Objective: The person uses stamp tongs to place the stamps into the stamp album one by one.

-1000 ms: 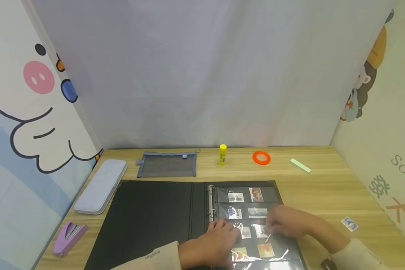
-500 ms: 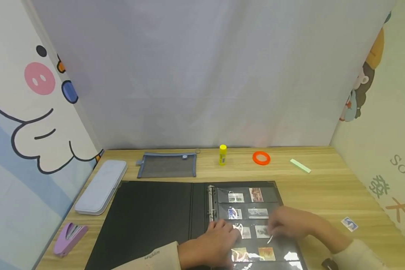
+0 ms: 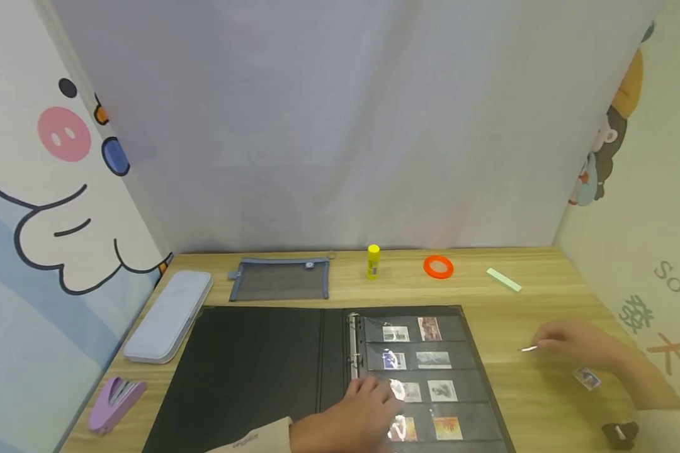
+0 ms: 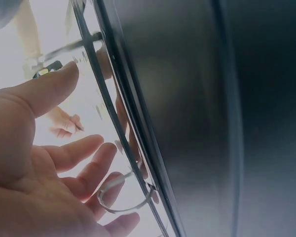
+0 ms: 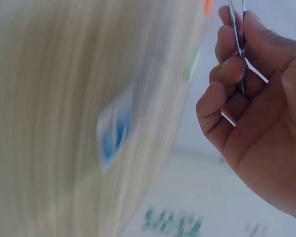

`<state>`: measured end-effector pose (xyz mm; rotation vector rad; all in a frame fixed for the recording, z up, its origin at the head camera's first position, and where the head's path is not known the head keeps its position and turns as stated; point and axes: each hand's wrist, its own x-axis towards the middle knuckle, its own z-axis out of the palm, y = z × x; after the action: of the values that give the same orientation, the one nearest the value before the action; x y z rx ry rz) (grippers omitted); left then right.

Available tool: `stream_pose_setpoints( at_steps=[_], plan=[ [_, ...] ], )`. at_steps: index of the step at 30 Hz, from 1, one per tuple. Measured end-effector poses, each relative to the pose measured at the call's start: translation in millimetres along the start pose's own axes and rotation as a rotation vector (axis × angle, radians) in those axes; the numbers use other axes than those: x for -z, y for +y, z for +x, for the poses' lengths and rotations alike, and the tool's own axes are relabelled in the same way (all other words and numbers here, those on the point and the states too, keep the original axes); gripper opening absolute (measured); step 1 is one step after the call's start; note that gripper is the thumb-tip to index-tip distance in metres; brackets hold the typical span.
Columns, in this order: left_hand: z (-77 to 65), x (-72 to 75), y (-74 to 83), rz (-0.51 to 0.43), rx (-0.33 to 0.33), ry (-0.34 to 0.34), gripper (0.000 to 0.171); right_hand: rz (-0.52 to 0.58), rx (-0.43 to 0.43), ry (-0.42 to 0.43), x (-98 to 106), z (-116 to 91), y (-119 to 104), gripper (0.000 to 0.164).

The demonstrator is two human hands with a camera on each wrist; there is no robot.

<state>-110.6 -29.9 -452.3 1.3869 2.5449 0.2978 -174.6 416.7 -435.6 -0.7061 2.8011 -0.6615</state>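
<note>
A black ring-binder stamp album (image 3: 255, 365) lies spread on the table, its right side bearing a page of clear pockets with several stamps, among them a grey stamp (image 3: 442, 391) and an orange-yellow stamp (image 3: 447, 428). My left hand (image 3: 354, 412) rests on that page near the rings, fingers loosely bent and gripping nothing; the left wrist view shows its palm side. Right of the album, above the table, my right hand (image 3: 580, 345) pinches metal tweezers (image 5: 235, 32), tips pointing left in the head view. A loose blue-and-white stamp (image 3: 587, 378) lies below that hand. Nothing shows between the tweezer tips.
Behind the album lie a mesh zip pouch (image 3: 280, 280), a yellow glue stick (image 3: 373, 262), an orange tape roll (image 3: 438, 267) and a pale green strip (image 3: 504, 279). At left are a white case (image 3: 169, 316) and a purple stapler (image 3: 117, 403). Walls border both sides.
My right hand has moved right with the tweezers, off the album page to near the loose stamp. The grey and orange-yellow stamps now show uncovered. My left hand stays on the page.
</note>
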Motion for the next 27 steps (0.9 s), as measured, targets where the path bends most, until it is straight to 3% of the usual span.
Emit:
stream_pose_setpoints(
  at_steps=[4, 8, 15, 21, 27],
  plan=[
    [-4.8, -2.4, 2.3, 0.006, -0.011, -0.021, 0.046, 0.011, -0.053, 0.046, 11, -24, 31, 0.015],
    [-9.4, -5.0, 5.7, 0.020, -0.010, -0.012, 0.043, -0.047, -0.111, 0.068, 15, -44, 51, 0.013],
    [-16.0, -10.5, 10.5, 0.106, -0.027, 0.042, 0.039, -0.119, -0.297, 0.030, 14, -67, 58, 0.022],
    [-17.7, -17.5, 12.3, 0.197, -0.078, 0.132, 0.029, -0.147, -0.329, 0.044, 13, -76, 65, 0.020],
    [-16.8, -23.0, 13.1, 0.150, -0.109, 0.178, 0.024, -0.195, -0.360, 0.018, 14, -84, 73, 0.015]
  ],
)
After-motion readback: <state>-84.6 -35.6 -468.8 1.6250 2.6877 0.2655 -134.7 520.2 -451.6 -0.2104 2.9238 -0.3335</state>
